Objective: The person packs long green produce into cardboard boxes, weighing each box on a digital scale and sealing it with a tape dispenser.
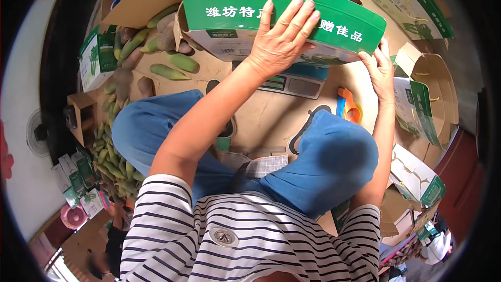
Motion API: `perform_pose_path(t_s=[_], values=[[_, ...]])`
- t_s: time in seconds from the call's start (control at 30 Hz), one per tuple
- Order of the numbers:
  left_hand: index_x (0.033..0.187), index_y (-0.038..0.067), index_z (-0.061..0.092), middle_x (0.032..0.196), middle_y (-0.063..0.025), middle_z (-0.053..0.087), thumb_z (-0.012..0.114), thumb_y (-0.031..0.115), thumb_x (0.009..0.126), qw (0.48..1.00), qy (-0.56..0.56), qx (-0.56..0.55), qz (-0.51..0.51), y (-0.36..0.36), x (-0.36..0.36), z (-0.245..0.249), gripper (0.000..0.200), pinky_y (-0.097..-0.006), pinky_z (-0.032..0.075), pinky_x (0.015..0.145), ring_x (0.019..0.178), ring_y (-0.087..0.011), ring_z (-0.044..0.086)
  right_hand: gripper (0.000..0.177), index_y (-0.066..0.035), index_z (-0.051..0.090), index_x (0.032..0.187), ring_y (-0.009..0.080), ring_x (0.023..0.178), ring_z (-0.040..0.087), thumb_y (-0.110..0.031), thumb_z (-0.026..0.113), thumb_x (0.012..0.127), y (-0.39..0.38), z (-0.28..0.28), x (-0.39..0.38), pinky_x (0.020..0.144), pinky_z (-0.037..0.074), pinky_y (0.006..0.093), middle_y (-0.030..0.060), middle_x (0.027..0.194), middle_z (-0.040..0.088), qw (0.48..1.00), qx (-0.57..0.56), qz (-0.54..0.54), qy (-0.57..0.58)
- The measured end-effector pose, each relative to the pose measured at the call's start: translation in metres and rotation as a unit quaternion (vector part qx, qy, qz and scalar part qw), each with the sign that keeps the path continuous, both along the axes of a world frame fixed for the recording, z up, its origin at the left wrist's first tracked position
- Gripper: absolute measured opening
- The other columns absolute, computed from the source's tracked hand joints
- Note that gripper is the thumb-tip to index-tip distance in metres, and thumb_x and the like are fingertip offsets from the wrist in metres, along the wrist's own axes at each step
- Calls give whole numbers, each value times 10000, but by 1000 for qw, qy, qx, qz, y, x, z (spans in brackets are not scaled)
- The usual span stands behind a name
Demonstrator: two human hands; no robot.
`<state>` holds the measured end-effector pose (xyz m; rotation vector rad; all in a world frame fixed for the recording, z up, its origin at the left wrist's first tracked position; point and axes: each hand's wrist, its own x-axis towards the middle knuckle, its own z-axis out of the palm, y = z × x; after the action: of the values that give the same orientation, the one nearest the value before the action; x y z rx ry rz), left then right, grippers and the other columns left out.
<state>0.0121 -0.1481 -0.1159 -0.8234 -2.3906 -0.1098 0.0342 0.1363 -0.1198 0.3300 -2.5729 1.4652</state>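
Both hands (282, 39) grip the green box (229, 10) between them.

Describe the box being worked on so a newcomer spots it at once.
Look beyond the blue-trousered knees, above the cardboard-covered floor. The green-topped box with white characters sits under the left hand, the right hand at its end. Unlike the boxes around it, it is held.

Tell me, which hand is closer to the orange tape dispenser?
Right. The right hand touches the end of the green box, just above the orange tape dispenser in the picture. The left hand lies flat on the box top, farther off.
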Motion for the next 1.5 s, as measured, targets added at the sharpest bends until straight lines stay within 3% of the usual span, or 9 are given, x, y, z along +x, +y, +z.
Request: perform_pose_path(t_s=[0.37,0.53,0.67,0.8,0.93,1.03,1.1,1.23,1.5], values=[[1445,41,318,1506,-144,310,634,646,723,996,-41,-31,77,-122,-14,36,993,-505,94,1138,1408,-291,263,248,-16,682,1036,249,1212,483,-133,716,820,-7,6,2,986,395,336,131,1325,464,999,-38,10,3],[1447,39,316,1506,-157,303,583,703,736,998,-54,-34,12,-85,-18,47,1009,-511,125,1131,1405,-303,264,279,-56,698,1048,273,1233,471,-184,733,803,-9,4,2,1000,394,350,145,1318,483,999,-12,-7,44],[1441,67,343,1491,-156,318,583,704,730,995,-75,-37,-53,-28,-27,49,984,-518,139,1127,1387,-309,285,286,9,655,932,297,1245,464,-226,747,796,-8,-3,1,1014,387,359,163,1357,463,998,-4,-11,60],[1421,59,369,1465,-165,347,627,690,718,993,-96,-45,-51,-12,-25,44,979,-516,191,1107,1354,-305,326,575,-71,542,1283,302,1304,398,-274,748,786,-17,-8,4,1064,351,416,165,1415,392,997,12,-35,69],[1408,48,384,1463,-173,350,633,683,724,993,-99,-53,-44,-12,-22,44,965,-507,183,1111,1359,-307,324,786,-87,424,1378,344,1326,344,-364,777,732,-60,20,10,1086,295,460,182,1429,374,935,172,-202,235],[1413,29,362,1467,-179,349,639,657,727,991,-112,-55,-48,-10,-24,44,971,-506,175,1117,1369,-312,317,741,-39,455,1348,328,1305,378,-481,655,788,-94,31,-10,1085,278,461,165,1377,444,885,323,-67,329],[1425,21,338,1471,-178,346,650,627,725,989,-121,-71,-41,-11,-25,38,977,-505,177,1119,1374,-307,314,693,-34,502,1312,319,1293,406,-507,594,814,-117,18,-21,1079,292,456,168,1365,469,887,339,-22,312],[1425,10,331,1468,-175,356,652,609,735,984,-148,-97,-26,-13,-25,37,968,-504,188,1122,1372,-296,323,635,-23,548,1271,309,1240,481,-511,522,866,-114,9,-24,1044,348,443,158,1314,533,894,345,-64,277],[1407,-11,353,1448,-189,377,630,649,751,986,-142,-86,-28,-13,-25,38,971,-507,204,1116,1355,-308,344,534,-33,554,1273,300,1233,494,-433,456,934,-49,10,-27,1058,327,484,155,1310,544,872,377,-84,301]])
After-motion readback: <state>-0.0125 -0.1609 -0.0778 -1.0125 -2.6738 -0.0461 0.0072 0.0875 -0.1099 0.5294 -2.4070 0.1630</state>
